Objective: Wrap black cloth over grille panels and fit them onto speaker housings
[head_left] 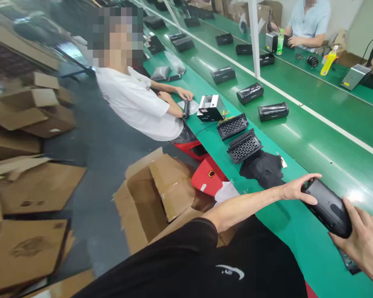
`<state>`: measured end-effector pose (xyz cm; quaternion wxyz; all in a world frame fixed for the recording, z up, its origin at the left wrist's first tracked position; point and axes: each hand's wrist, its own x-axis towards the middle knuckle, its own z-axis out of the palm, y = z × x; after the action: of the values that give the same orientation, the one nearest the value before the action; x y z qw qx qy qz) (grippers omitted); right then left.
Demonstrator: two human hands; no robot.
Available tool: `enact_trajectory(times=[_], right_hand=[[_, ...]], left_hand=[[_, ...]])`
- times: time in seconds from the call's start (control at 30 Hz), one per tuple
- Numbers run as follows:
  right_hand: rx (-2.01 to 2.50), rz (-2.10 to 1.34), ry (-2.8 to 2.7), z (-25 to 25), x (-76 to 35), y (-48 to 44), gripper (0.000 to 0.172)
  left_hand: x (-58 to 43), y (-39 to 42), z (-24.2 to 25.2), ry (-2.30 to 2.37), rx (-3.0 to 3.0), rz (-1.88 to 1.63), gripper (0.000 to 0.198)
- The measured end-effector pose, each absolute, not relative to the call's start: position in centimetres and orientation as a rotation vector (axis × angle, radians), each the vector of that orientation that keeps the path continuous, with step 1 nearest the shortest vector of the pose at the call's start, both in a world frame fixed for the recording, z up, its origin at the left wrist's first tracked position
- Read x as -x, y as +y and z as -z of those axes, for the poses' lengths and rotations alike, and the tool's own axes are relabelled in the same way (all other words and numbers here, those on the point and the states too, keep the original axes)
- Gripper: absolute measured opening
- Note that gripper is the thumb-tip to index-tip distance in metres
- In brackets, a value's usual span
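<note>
1. Speaker casing [328, 209], black and rounded, is held over the green table [317, 252] at about four o'clock in the view, its long body slanting from about ten o'clock down to four.
2. Left hand [298, 190] grips the casing's ten o'clock end, thumb on the near side and fingers curled over the far edge.
3. Right hand [365, 236] grips the four o'clock end, thumb beneath and fingers against the far side.
4. At five o'clock from the casing, partly covered by the right hand, a dark piece [349, 263] lies on the table; too little shows to be sure, but it may be another grille.
5. At ten o'clock from the casing lies a crumpled black cloth [262, 169], touching the nearer of two perforated black panels [245, 147]. Beyond them, in the same direction, stands a white-and-black box [209, 108] with a yellow cord [226, 116] beside it.
6. Farther toward ten o'clock, a co-worker in a white shirt [139, 103] has both hands at a small black part [186, 108].
7. At eleven o'clock, a cylindrical black unit [273, 111] rests on the glossy green strip [313, 140], with more in a row behind it.
8. At nine o'clock, an open cardboard box [170, 186] sits beside a red chair [205, 178].
9. At twelve o'clock, well apart, stands a yellow bottle [329, 61].
</note>
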<state>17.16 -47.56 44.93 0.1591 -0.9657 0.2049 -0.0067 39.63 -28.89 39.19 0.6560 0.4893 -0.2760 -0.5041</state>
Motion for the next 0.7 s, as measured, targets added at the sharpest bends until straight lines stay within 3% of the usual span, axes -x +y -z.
enact_trajectory(times=[0.17,0.23,0.33,0.5,0.7], right_hand=[[2.401,0.276,0.738,-44.6,-14.3,-47.0,0.127],[2.113,0.271,0.851,-44.2,-13.0,-46.3,0.131],[1.808,0.264,0.974,-43.5,-12.0,-44.7,0.119],[1.799,0.394,1.015,-44.3,-12.2,-42.1,0.101],[1.619,0.359,1.116,-42.2,-12.2,-42.0,0.091]], left_hand=[[-38.4,-27.3,-38.5,-0.512,-1.040,1.122,0.101],[-38.7,-26.7,-38.4,-0.502,-1.008,1.102,0.095],[-39.4,-26.3,-38.7,-0.509,-1.011,1.117,0.092],[-39.4,-26.3,-39.5,-0.556,-1.038,1.263,0.107],[-37.9,-27.0,-36.6,-0.404,-1.119,1.216,0.093]])
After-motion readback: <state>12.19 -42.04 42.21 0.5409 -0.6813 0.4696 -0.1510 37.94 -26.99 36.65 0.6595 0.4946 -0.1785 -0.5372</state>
